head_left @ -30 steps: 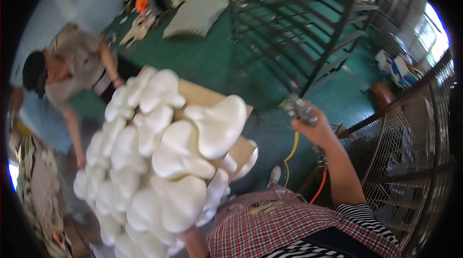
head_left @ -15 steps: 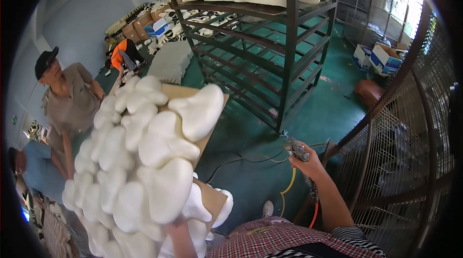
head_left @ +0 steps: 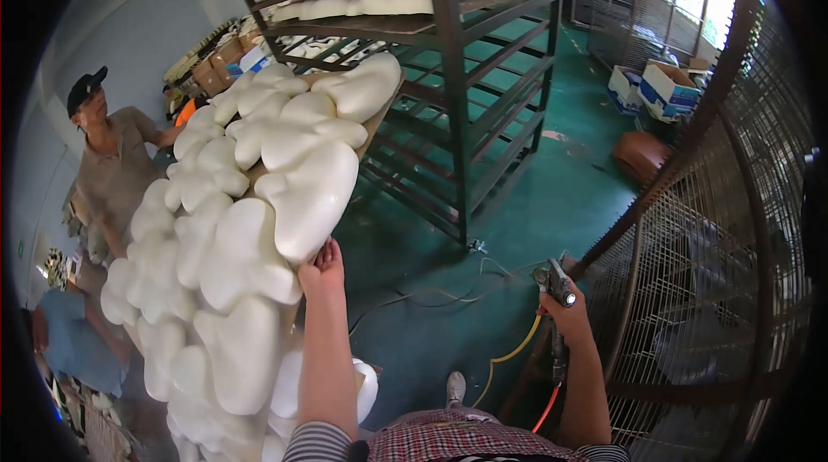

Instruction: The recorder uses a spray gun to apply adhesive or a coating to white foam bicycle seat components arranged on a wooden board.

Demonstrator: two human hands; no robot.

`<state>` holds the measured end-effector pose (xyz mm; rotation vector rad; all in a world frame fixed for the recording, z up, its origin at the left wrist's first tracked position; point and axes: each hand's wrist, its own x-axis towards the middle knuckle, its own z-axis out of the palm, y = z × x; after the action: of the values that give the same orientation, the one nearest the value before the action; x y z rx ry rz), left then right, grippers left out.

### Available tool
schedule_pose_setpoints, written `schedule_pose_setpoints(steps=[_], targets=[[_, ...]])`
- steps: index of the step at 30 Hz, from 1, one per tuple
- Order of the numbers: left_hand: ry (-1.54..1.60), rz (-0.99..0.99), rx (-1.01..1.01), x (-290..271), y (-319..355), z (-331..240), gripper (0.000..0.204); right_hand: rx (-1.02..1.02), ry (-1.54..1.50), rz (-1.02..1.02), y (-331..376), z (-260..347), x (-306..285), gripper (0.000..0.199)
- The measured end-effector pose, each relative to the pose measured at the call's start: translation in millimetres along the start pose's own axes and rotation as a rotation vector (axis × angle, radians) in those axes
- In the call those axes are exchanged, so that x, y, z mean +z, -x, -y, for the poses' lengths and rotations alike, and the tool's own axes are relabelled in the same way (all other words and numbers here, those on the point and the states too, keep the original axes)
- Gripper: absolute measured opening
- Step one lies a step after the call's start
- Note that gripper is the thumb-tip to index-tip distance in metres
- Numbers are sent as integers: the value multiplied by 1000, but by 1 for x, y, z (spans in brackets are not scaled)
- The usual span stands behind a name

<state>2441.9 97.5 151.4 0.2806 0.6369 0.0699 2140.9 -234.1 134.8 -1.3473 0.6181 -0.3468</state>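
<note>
A brown board (head_left: 254,172) covered with glossy white, rounded, lobed pieces (head_left: 315,194) fills the left side of the view. My left hand (head_left: 324,267) is closed at the board's right edge, fingers curled up beside one large white piece. Part of its grip is hidden behind the wrist. In my right hand (head_left: 565,311) is a metal spray gun (head_left: 557,285), held away from the board on the right. A red hose (head_left: 547,408) and a yellow hose (head_left: 515,348) run down from around it. More white pieces (head_left: 366,389) show beneath the board.
A dark metal rack (head_left: 457,100) with loaded upper shelves stands ahead. At the left, a person in a brown shirt (head_left: 116,164) is beside the board; another in blue (head_left: 82,337) is nearer. Wire mesh frames (head_left: 716,289) line the right. Hoses cross the green floor (head_left: 414,264).
My left hand has come forward along the board's right edge and now shows clearly. The board's far end reaches higher against the rack. My view has turned slightly right; the spray gun's angle has changed.
</note>
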Motion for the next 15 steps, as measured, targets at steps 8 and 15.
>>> schedule_pose_setpoints(steps=[8,15], targets=[[-106,147,-40,51,-26,114,18,41,-33,-3,17,11,-20,20],[-736,630,-132,-5,-19,119,15,23,-113,377,33,50,55,50]])
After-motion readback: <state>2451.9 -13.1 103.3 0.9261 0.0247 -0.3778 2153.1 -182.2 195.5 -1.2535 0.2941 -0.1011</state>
